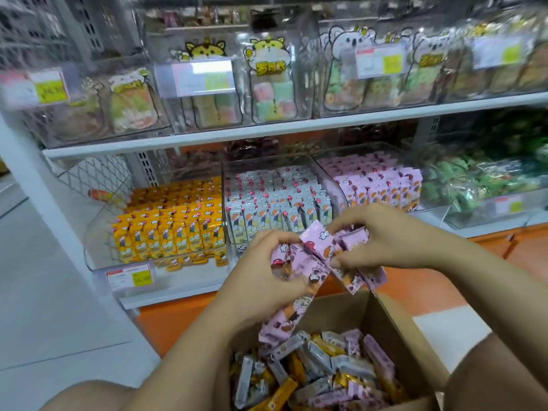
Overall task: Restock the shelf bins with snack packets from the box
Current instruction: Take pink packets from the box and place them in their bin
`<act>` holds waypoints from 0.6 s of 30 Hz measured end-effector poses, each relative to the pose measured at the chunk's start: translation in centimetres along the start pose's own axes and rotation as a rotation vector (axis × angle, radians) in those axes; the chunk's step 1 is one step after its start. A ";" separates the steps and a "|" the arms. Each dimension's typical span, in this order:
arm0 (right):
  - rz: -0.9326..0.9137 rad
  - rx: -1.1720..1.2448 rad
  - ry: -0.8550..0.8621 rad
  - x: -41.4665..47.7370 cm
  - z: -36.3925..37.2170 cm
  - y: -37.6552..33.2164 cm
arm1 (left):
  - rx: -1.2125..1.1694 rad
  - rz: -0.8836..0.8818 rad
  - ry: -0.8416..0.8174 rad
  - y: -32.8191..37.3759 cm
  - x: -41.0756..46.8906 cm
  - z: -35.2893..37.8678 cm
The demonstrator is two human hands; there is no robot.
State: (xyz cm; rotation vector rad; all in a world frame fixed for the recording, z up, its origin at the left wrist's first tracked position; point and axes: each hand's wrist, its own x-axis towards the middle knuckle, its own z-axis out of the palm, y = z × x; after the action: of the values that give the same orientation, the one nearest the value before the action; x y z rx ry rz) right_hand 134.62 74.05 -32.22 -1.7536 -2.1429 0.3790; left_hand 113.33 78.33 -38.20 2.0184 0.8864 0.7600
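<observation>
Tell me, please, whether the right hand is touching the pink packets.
Touching: the head view shows the right hand pinching the pink packets with thumb and fingers, above the box.

Candy bags point(274, 84) with animal faces are lined up on the top shelf point(207, 136), a price tag point(129, 277) is stuck low down, and a grey floor point(44, 307) is seen beside.

price tags point(129, 277), snack packets point(314, 253): print too blurred to read
</observation>
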 end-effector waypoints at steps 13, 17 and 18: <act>0.137 0.020 0.525 -0.1 -6.8 7.3 | 0.070 0.268 -0.060 7.3 13.3 3.2; 0.166 0.023 0.643 2.1 -5.8 12.5 | 0.071 0.276 -0.043 6.5 17.9 5.8; 0.170 0.031 0.681 2.8 -5.4 13.6 | 0.077 0.282 -0.031 6.2 19.0 6.4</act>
State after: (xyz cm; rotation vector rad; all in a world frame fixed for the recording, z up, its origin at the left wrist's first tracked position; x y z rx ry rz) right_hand 148.54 79.49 -32.70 -1.7237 -1.5044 -0.1374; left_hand 131.10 87.94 -32.42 2.2467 0.6282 0.8564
